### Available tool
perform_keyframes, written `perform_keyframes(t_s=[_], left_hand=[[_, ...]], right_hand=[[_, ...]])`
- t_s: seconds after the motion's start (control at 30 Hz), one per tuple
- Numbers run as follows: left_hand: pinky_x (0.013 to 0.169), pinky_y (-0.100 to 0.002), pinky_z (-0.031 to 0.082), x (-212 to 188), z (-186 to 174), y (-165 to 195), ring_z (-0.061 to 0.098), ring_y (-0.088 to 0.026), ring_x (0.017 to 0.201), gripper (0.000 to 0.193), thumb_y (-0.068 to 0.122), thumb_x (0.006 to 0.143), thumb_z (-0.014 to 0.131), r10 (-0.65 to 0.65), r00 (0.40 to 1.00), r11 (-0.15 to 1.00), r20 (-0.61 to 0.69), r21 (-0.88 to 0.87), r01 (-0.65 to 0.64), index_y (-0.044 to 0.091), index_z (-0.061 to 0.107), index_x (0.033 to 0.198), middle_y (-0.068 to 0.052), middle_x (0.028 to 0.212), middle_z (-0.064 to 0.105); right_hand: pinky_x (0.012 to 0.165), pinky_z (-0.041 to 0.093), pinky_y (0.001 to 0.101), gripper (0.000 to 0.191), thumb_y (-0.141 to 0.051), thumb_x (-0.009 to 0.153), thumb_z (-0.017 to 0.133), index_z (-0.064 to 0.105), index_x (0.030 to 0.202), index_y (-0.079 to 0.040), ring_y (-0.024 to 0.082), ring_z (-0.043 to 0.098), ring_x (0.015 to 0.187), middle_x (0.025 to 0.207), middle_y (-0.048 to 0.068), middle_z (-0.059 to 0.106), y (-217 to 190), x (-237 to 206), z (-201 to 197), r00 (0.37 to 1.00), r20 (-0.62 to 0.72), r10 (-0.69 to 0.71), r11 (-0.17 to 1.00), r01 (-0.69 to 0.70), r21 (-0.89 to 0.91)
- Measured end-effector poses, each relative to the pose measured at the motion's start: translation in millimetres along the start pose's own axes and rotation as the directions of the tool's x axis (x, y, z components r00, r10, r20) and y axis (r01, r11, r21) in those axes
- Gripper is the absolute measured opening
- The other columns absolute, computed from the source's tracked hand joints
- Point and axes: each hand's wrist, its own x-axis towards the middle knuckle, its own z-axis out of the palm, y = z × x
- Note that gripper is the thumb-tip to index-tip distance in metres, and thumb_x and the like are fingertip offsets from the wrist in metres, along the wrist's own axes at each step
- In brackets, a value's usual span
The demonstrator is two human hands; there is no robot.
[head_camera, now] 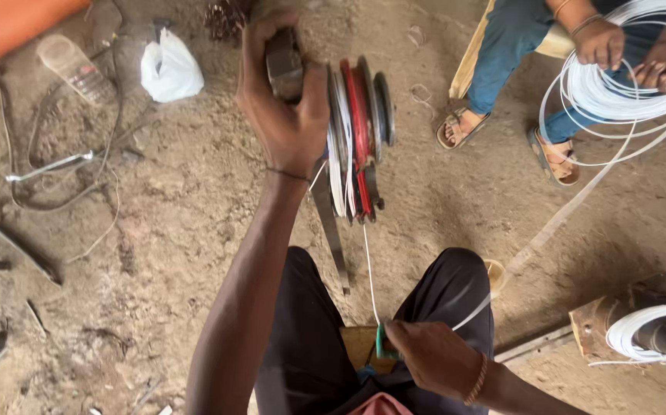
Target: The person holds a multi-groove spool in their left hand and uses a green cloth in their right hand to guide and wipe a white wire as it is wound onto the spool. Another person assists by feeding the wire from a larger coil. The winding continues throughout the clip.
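Left hand (287, 115) clamped on winder handle (283, 71); spool (356, 138) just beside it. Right hand (433, 355) closed on white wire (369, 265), fed up to spool.

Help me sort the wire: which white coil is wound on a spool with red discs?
The white coil beside the left hand; the other two coils show no red discs.

Light: soft, even daylight, fairly bright
Shadows: faint, diffuse on the dirt floor (156, 230)
Blur: slight motion softness upper centre
Edges: mild wide-angle stretch
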Motion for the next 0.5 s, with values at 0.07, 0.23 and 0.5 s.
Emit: perform_keyframes(t_s=[0.07,0.23,0.5], left_hand=[[0.054,-0.026,0.054,-1.9,-4.3,1.5,0.061,-0.010,0.069,0.034,0.030,0.099,0.061,0.026,1.000,0.999,-0.012,0.022,-0.026,0.013,0.062,0.128,-0.006,0.107,0.068],[0.051,-0.024,0.049,-7.7,-17.0,19.5,0.059,-0.009,0.066,0.033,0.030,0.099,0.060,-0.050,0.998,0.998,0.025,0.040,0.049,0.011,0.061,0.126,-0.004,0.105,0.067],[0.053,-0.026,0.049,-21.9,-38.7,83.5,0.055,-0.011,0.065,0.041,0.024,0.091,0.059,-0.146,0.980,0.986,0.138,-0.059,0.155,0.010,0.060,0.130,-0.004,0.094,0.063]], right_hand=[[0.047,0.053,0.0377,0.036,-0.001,0.093,0.053,0.050,0.128,0.010,0.025,0.065,0.058,0.081,0.016,0.067,1.9,5.0,6.0,0.994,0.100,-0.046,0.993,0.056,-0.100],[0.048,0.051,0.0331,0.060,-0.019,0.090,0.067,0.040,0.130,0.017,0.022,0.059,0.058,0.085,0.020,0.060,56.4,60.1,50.2,0.739,0.466,0.487,0.822,-0.207,-0.531],[0.048,0.047,0.0363,0.014,-0.007,0.092,0.065,0.065,0.102,0.003,0.024,0.065,0.062,0.078,0.015,0.068,117.9,196.4,31.9,0.755,0.008,0.655,0.729,-0.630,-0.266]])
